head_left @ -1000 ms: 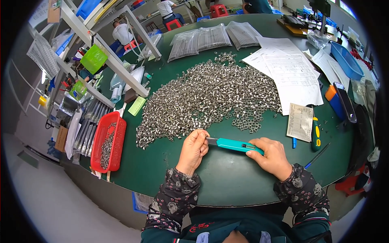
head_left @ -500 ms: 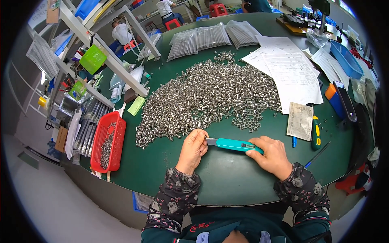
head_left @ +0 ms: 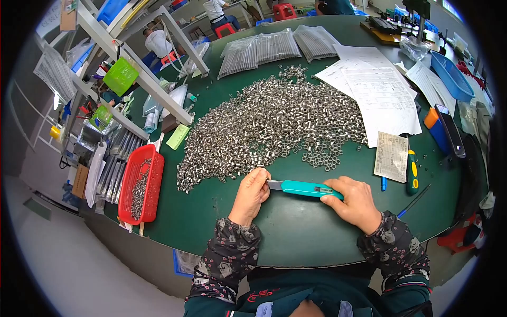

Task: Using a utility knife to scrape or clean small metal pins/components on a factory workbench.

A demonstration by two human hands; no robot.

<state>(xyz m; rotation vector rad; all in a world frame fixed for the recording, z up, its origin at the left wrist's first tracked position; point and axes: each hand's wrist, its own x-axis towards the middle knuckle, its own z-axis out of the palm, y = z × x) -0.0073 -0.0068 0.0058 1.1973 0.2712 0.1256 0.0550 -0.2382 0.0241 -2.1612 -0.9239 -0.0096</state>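
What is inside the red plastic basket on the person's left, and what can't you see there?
The red plastic basket holds a heap of small silvery metal pieces. They cover much of its floor, so whatever lies beneath the heap cannot be seen.

Head-worn fisheye, downward toward hands point(head_left: 355, 204)

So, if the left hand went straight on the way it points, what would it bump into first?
Probably the pile of little metal rings, just beyond the left hand, though the hand's height is hard to judge.
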